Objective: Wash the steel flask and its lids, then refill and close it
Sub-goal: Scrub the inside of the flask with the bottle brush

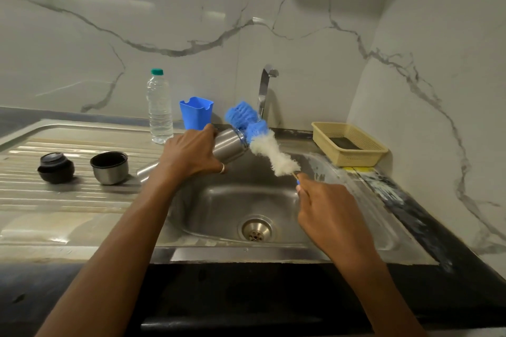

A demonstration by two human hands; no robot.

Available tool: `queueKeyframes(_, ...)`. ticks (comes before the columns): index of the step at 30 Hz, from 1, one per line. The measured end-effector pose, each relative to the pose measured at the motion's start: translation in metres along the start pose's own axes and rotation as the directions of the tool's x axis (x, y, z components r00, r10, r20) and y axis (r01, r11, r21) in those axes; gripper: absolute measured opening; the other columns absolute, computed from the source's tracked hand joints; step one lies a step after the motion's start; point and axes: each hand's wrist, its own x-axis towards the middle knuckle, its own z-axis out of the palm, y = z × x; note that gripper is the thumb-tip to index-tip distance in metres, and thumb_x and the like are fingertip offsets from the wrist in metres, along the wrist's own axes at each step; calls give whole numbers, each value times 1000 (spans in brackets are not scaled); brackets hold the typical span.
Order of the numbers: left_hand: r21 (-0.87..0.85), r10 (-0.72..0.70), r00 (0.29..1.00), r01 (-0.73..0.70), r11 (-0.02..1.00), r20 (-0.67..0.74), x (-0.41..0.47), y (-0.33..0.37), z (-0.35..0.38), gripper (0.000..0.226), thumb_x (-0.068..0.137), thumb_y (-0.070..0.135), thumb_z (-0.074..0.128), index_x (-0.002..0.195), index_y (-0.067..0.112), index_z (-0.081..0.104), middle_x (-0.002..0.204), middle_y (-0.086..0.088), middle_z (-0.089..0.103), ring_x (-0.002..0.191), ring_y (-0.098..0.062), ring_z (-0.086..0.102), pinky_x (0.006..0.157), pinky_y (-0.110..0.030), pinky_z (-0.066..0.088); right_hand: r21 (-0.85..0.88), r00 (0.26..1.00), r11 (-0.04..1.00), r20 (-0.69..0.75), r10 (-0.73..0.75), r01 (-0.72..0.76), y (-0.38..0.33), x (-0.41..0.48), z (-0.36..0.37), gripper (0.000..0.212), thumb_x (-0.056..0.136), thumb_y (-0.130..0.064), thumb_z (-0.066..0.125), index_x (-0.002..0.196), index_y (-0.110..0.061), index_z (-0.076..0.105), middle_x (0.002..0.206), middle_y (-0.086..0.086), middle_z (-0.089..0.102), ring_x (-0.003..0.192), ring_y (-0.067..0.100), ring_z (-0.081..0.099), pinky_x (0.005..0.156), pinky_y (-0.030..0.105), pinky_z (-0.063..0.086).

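The steel flask (230,145) is clasped under the left hand (189,156), over the sink's (246,252) left edge. A brush (273,153) is gripped by the right hand (320,208).

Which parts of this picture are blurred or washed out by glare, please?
Head view: the bottle brush is motion-smeared, the flask beside it sharper; glare streaks the marble wall upper left and the drainboard ridges; the wide lens bows the sink front edge.

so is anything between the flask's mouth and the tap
Yes: the brush, held by the right hand, lies with its blue bristles right at the mouth of the flask, in front of the tap. The left hand grips the flask.
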Motion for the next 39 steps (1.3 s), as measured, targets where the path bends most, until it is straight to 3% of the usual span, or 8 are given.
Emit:
queueKeyframes(5,152,120,992,-113,982,-38,1,15,7,71,71,59,71,129,24,49,107,-1,56,78,-21,51,67,-34,42,-10,997,1000,-66,28,-29,-15,28,12,34,106,-22,43,137,-19,55,81,1,65,72,16,64,56,25,37)
queueKeyframes(10,194,156,982,-133,972,-105,-3,19,4,76,72,58,69,137,27,44,119,1,58,90,-28,62,68,-34,40,-24,998,999,-61,31,-33,-11,20,13,35,106,-23,43,140,-20,51,71,-9,51,59,6,51,49,17,34)
queueKeyframes(15,205,123,988,-102,973,-90,-1,12,6,73,69,58,67,130,23,46,106,0,60,82,-29,62,66,-34,41,7,997,998,41,60,-60,-6,-10,13,37,106,-25,42,143,-22,46,78,-10,56,67,2,57,60,18,49)
queueKeyframes(18,197,138,988,-123,973,-66,3,17,8,72,70,59,67,125,20,43,92,2,54,73,-25,56,66,-34,44,-34,999,998,-7,45,-45,-18,7,16,37,106,-24,43,142,-19,48,77,-9,56,66,6,57,54,17,40)
queueKeyframes(22,235,92,996,-86,968,-14,12,16,6,79,66,59,75,125,19,40,90,3,54,75,-26,58,67,-36,47,-71,999,997,-25,29,-30,-22,33,25,35,104,-19,47,139,-17,51,83,-1,64,70,15,64,61,28,52)
queueKeyframes(27,262,51,998,-43,964,-22,16,8,9,66,65,44,78,110,16,38,85,0,62,67,-29,58,65,-37,51,-26,998,1000,58,15,-14,-2,-4,22,41,105,-24,45,146,-25,42,87,-10,57,69,5,55,57,16,39)
queueKeyframes(35,296,158,987,-145,944,-21,19,23,17,70,70,41,73,130,20,42,111,-5,56,76,-29,61,61,-35,42,-83,998,995,-20,54,-56,-15,28,30,35,103,-18,46,138,-14,52,82,-1,62,69,15,61,59,28,46)
queueKeyframes(39,238,98,993,-79,968,-70,20,5,12,75,68,49,74,134,26,47,111,-7,53,84,-33,65,68,-39,50,-44,998,999,51,32,-30,-8,4,26,35,105,-22,45,140,-20,48,76,-11,48,59,1,47,50,15,33)
